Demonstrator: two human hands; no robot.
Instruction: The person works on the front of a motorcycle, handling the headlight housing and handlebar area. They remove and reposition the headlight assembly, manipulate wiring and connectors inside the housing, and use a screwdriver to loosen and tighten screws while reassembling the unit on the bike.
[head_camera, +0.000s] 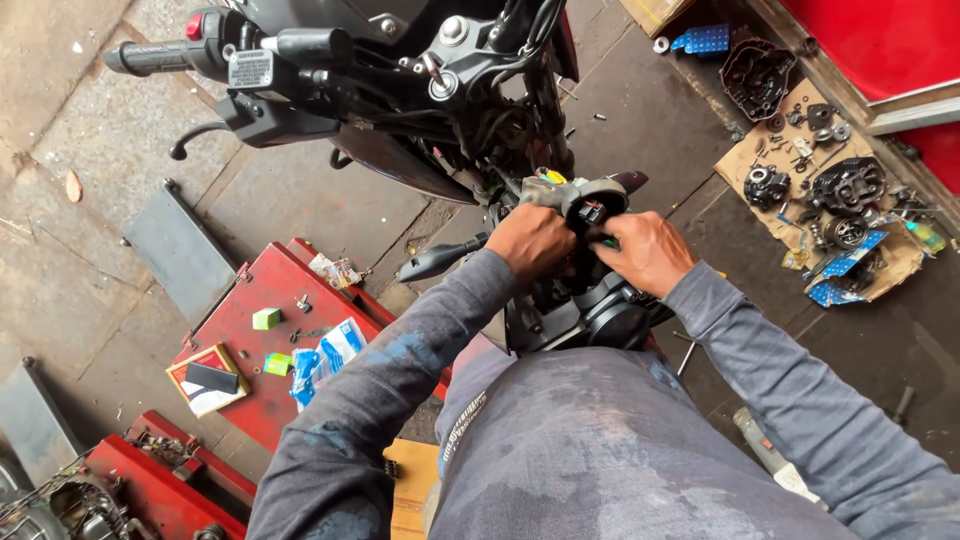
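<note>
Both hands, left hand (530, 240) and right hand (646, 250), clamp fingers around a motorcycle's black handlebar switch housing (592, 203); rigid, light plastic, probably best gripped by its body, not its wiring.

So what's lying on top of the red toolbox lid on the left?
On the red toolbox lid lie two small green boxes, a blue-and-white plastic packet, a flat red-edged box and a few screws. The person's left sleeve covers its right corner.

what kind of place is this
Most likely a motorcycle repair workshop: a motorcycle stands partly stripped, engine parts lie on cardboard on the floor, and small parts boxes sit on a red metal panel.
</note>
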